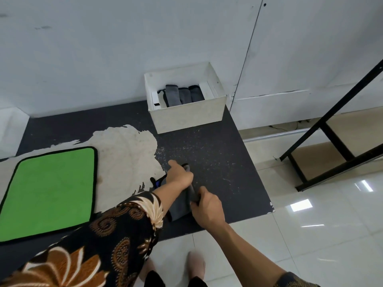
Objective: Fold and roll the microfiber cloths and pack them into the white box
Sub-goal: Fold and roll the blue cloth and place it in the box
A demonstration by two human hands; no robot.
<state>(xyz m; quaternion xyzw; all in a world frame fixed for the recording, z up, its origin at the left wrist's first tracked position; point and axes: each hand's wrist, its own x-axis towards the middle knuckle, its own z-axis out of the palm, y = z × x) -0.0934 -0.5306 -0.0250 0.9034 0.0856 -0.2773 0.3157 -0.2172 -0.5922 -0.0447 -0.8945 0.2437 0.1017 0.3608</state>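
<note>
A grey microfiber cloth (179, 207) lies partly rolled on the dark mat (217, 162). My left hand (179, 176) grips the far end of the roll. My right hand (205, 206) grips the near end, fingers curled round it. The unrolled part of the cloth stretches out under my left forearm. The white box (187, 113) stands at the mat's far edge against the wall, with several rolled grey cloths (182, 95) lined up inside. A green cloth with a black border (49, 193) lies flat to the left.
A worn, pale patch (126, 154) breaks the mat's surface between the green cloth and my hands. A black metal frame (331, 146) stands on the tiled floor at the right. The white wall runs right behind the box.
</note>
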